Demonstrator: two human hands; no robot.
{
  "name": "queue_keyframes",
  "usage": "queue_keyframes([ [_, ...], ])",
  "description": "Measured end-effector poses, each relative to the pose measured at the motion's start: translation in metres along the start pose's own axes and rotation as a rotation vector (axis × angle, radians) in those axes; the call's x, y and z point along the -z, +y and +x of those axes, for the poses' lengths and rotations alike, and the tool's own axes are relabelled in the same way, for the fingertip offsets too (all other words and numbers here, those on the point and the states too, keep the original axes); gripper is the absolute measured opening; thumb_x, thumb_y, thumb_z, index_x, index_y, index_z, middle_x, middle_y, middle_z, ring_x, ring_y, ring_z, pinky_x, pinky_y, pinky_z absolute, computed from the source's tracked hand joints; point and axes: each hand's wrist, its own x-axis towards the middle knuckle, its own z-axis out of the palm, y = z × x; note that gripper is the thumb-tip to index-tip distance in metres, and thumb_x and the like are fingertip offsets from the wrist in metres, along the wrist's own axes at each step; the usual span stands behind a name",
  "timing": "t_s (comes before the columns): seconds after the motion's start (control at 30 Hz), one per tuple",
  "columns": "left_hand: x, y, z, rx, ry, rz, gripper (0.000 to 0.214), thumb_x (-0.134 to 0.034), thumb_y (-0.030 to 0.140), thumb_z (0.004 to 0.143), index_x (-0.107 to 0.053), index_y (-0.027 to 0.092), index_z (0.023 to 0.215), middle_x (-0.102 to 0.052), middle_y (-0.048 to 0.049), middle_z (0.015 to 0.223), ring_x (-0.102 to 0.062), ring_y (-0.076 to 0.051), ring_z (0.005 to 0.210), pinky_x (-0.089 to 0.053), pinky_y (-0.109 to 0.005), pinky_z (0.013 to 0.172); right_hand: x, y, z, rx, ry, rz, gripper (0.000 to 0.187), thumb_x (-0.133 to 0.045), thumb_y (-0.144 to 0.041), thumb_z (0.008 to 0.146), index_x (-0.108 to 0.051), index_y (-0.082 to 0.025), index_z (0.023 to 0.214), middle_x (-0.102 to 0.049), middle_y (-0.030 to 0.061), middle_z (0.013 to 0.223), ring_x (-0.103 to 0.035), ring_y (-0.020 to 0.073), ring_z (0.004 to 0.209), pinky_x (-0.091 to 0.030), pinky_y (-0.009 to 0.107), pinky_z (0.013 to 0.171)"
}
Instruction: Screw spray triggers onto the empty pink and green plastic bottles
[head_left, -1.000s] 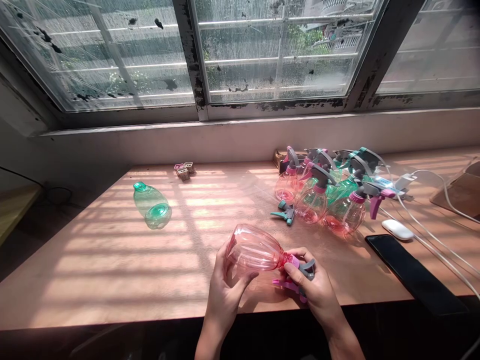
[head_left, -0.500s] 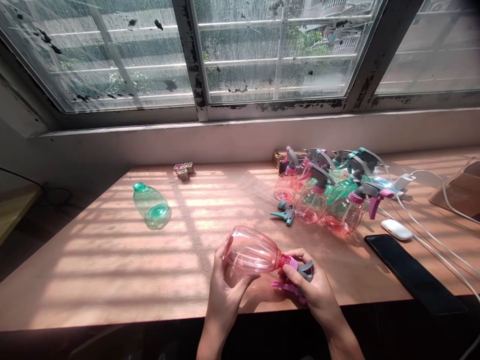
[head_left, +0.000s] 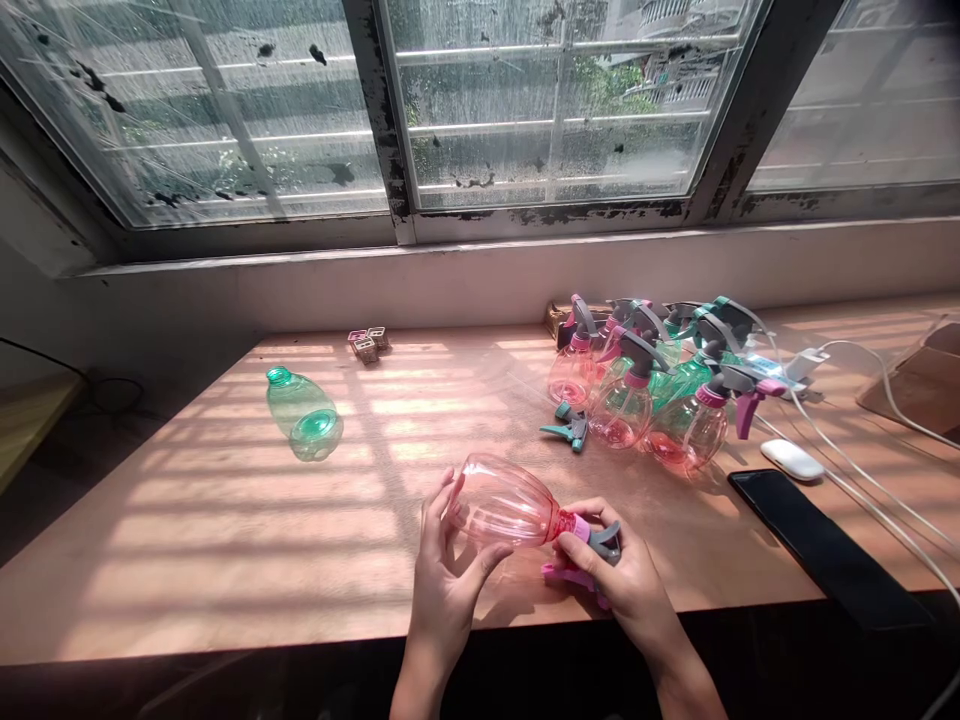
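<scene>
A clear pink spray bottle [head_left: 506, 502] lies sideways in front of me, base to the left, above the table's near edge. My left hand [head_left: 450, 560] cups its base end, thumb beneath and fingers at the far side. My right hand [head_left: 611, 560] grips the neck, with thumb and fingers at the pink collar [head_left: 576, 527]. The grey part of the spray head [head_left: 604, 543] shows between the fingers of that hand, and its pink trigger [head_left: 568, 574] points down and left. Part of the head is hidden by the hand.
A green bottle without a head [head_left: 304, 410] lies at the left. A loose teal-and-grey spray head [head_left: 571, 428] lies near several assembled spray bottles [head_left: 622, 405]. Small boxes [head_left: 366, 344], a phone [head_left: 817, 540], a white mouse [head_left: 793, 460] and cables are also on the table [head_left: 225, 560].
My left fingers have loosened and spread slightly at the bottle's base. My right hand and the bottle's neck have shifted a little left.
</scene>
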Motion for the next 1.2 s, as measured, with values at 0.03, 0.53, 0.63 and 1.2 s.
queue_keyframes([
  [0.03, 0.001, -0.001, 0.001, -0.005, -0.015, 0.008, 0.071, -0.089, 0.036, 0.08, -0.059, 0.034, 0.144, -0.049, -0.0076, 0.164, -0.044, -0.034, 0.154, -0.035, -0.047, 0.128, 0.001, -0.001, 0.0, 0.002, 0.0, 0.013, 0.043, -0.094, -0.052, 0.074, -0.072, -0.022, 0.096, -0.073, -0.0014, 0.073, -0.07, 0.0178, 0.064, -0.067, 0.033, 0.064],
  [0.53, -0.006, 0.014, -0.001, 0.118, -0.001, -0.049, 0.076, -0.09, 0.042, 0.079, -0.054, 0.03, 0.145, -0.063, -0.0084, 0.15, -0.057, -0.034, 0.143, -0.048, -0.045, 0.119, -0.001, 0.004, 0.001, 0.025, -0.029, -0.01, 0.043, -0.095, -0.05, 0.074, -0.075, -0.02, 0.097, -0.074, 0.0003, 0.083, -0.071, 0.0167, 0.069, -0.069, 0.034, 0.069],
  [0.63, -0.003, 0.008, 0.001, 0.072, -0.034, -0.034, 0.076, -0.089, 0.039, 0.08, -0.055, 0.033, 0.147, -0.053, -0.0064, 0.162, -0.047, -0.033, 0.152, -0.042, -0.044, 0.124, 0.002, 0.002, 0.001, -0.001, -0.009, 0.006, 0.046, -0.095, -0.051, 0.074, -0.073, -0.02, 0.099, -0.072, -0.0012, 0.073, -0.07, 0.0162, 0.064, -0.069, 0.034, 0.065],
  [1.2, 0.002, 0.002, 0.001, -0.026, 0.027, 0.088, 0.066, -0.087, 0.041, 0.081, -0.062, 0.036, 0.142, -0.044, -0.0056, 0.165, -0.037, -0.036, 0.157, -0.031, -0.052, 0.129, 0.001, 0.003, 0.002, 0.0, -0.012, 0.004, 0.045, -0.095, -0.05, 0.075, -0.074, -0.019, 0.099, -0.071, -0.0019, 0.073, -0.069, 0.0159, 0.065, -0.069, 0.034, 0.067],
])
